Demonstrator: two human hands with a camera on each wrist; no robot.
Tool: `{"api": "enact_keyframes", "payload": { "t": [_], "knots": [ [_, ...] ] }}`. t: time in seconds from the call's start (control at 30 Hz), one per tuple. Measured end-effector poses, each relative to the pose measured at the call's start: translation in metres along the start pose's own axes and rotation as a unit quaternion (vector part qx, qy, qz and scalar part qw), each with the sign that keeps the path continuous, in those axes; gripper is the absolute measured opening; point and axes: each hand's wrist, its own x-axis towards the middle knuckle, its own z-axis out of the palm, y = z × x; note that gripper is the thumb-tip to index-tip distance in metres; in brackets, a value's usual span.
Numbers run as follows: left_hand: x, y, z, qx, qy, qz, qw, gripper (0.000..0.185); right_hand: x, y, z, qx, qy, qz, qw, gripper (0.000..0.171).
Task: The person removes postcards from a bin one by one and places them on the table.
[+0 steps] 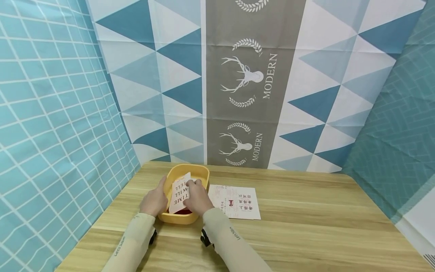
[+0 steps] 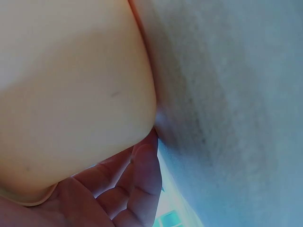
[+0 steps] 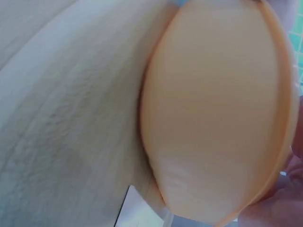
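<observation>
1. The card (image 1: 180,192) stands tilted in the tray (image 1: 204,173), its lower end down inside and its upper edge leaning toward the far rim. We judge it light and thin, stiff enough to keep its shape but easy to crease, so the edges are the place to hold it.
2. Our right hand (image 1: 197,197) has its fingers curled over the card's right edge and pinches it.
3. Our left hand (image 1: 154,199) lies against the tray's left wall; the left wrist view shows its fingers (image 2: 137,182) curved under the tray's rounded side, gripping it.
4. The tray is smooth yellow plastic with rounded corners, likely light and a bit slippery, so steadying it by the wall makes sense. Something dark red lies on its floor.
5. A printed leaflet (image 1: 236,201) lies flat on the wood-grain bench (image 1: 323,226), just right of the tray.
</observation>
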Motion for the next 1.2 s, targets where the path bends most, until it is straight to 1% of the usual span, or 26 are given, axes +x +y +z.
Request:
{"api": "enact_keyframes", "payload": {
  "t": [0.07, 0.2, 0.27, 0.3, 0.37, 0.43, 0.47, 0.53, 0.6, 0.67, 0.73, 0.87, 0.93, 0.97, 1.13, 1.2],
  "knots": [
    [0.0, 0.0004, -0.0003, 0.001, 0.0, -0.001, 1.0, 0.068, 0.0013, 0.0004, -0.0012, 0.009, -0.007, 0.004, 1.0, 0.047],
    [-0.0007, 0.0009, -0.0004, 0.002, 0.001, -0.002, 1.0, 0.068, 0.0031, 0.0025, -0.0008, 0.023, -0.011, 0.0, 1.0, 0.036],
    [-0.0007, 0.0002, -0.0001, 0.003, 0.001, -0.003, 1.0, 0.068, 0.0025, 0.0024, -0.0013, 0.04, -0.014, 0.002, 0.999, 0.034],
    [-0.0006, -0.0003, 0.0002, 0.005, 0.001, -0.004, 1.0, 0.068, 0.0022, 0.0022, -0.0018, 0.049, -0.016, 0.004, 0.999, 0.036],
    [-0.0004, -0.0005, 0.0002, 0.007, 0.0, -0.007, 1.0, 0.068, 0.0014, 0.0013, -0.0032, 0.074, -0.021, 0.011, 0.997, 0.044],
    [0.0005, -0.0008, 0.0005, 0.007, -0.001, -0.007, 1.0, 0.068, 0.0005, -0.0002, -0.005, 0.106, -0.03, 0.022, 0.994, 0.052],
    [0.0009, -0.001, 0.0008, 0.007, -0.002, -0.008, 0.9999, 0.068, 0.0003, -0.0007, -0.0056, 0.123, -0.034, 0.029, 0.991, 0.054],
    [0.0014, -0.001, 0.0009, 0.006, -0.003, -0.008, 0.9999, 0.068, 0.0003, -0.0017, -0.0066, 0.155, -0.044, 0.041, 0.986, 0.049],
    [0.0018, -0.0012, 0.0015, 0.003, -0.004, -0.009, 0.9999, 0.069, 0.0006, -0.0023, -0.0075, 0.175, -0.054, 0.051, 0.982, 0.036],
    [0.0024, -0.0017, 0.0022, 0.003, -0.005, -0.01, 0.9999, 0.069, 0.0011, -0.0022, -0.0077, 0.178, -0.056, 0.055, 0.981, 0.02],
    [0.0035, -0.0015, 0.0029, 0.001, -0.006, -0.008, 1.0, 0.069, 0.002, -0.0012, -0.0079, 0.162, -0.048, 0.053, 0.984, 0.011],
    [0.0033, -0.0006, 0.0025, 0.0, -0.009, -0.003, 1.0, 0.071, 0.0042, 0.0005, -0.0083, 0.124, -0.015, 0.033, 0.992, 0.007],
    [0.0016, -0.0007, 0.001, 0.001, -0.011, -0.005, 0.9999, 0.071, 0.0049, 0.0006, -0.0077, 0.125, -0.012, 0.027, 0.992, 0.007],
    [0.0007, -0.0008, 0.0003, 0.002, -0.011, -0.007, 0.9999, 0.071, 0.0048, 0.0001, -0.0076, 0.132, -0.014, 0.028, 0.991, 0.011],
    [0.0007, -0.0012, -0.0004, 0.005, -0.012, -0.009, 0.9999, 0.068, 0.003, 0.0006, -0.0076, 0.184, -0.036, 0.058, 0.981, 0.047],
    [0.0018, -0.0007, 0.0006, 0.006, -0.013, -0.007, 0.9999, 0.067, 0.0019, 0.0017, -0.0083, 0.198, -0.034, 0.062, 0.978, 0.053]
  ]
}}
